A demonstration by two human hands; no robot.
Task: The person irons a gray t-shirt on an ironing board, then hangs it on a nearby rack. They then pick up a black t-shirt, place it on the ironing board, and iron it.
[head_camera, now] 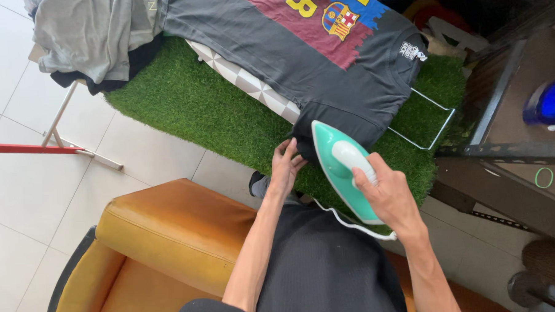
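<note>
Nearest the camera: the person's dark knit-clad torso point(324, 265), both bare forearms extending forward, beside a tan-orange leather armchair point(169, 233) at lower left. Right hand point(386, 192) wrapped around the white handle of a mint-green and white electric clothes iron point(344, 169), fingers curled closed on the handle; iron's pointed tip rests on the lower hem of a dark grey T-shirt with a maroon and blue chest print point(323, 68). White cord point(347, 221) trails from the iron's heel toward the body. Left hand point(285, 168) just beside the iron's tip, fingertips pinching the shirt hem edge, holding it flat. Shirt lies spread over an ironing board with a white-and-grey patterned cover point(250, 83), board standing above a green artificial-grass mat point(214, 115). Heap of grey and black garments point(92, 39) on the board's far left end. Dark metal-framed shelf unit point(505, 148) at right; white tiled floor point(26, 183) at left
</note>
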